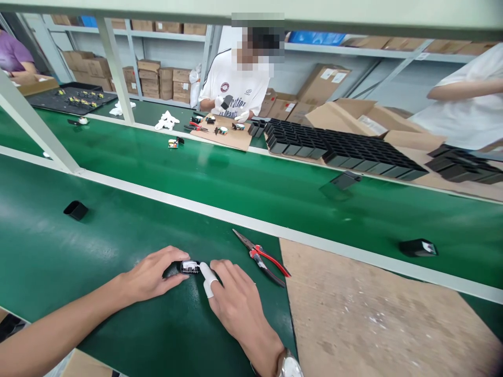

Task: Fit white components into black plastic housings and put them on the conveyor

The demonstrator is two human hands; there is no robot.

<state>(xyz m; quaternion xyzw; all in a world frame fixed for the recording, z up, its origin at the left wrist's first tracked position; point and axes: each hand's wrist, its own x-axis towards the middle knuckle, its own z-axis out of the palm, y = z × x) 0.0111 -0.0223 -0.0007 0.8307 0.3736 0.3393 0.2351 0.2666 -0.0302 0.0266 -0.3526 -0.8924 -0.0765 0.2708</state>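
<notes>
A small black part with a white end (189,267) lies on the green mat in front of me. My left hand (151,273) is closed around its left side, thumb and forefinger pinching it. My right hand (236,301) touches its right end with a forefinger that wears a white finger cot; the other fingers are curled. A watch sits on my right wrist. Red-handled pliers (264,257) lie just right of the hands.
A brown board (373,314) covers the mat at right. Loose black housings (76,210) (418,247) (346,180) lie on the green belts. Across the conveyor, a person in a white shirt (236,86) works beside trays of black housings (338,149). Shelves of cartons stand behind.
</notes>
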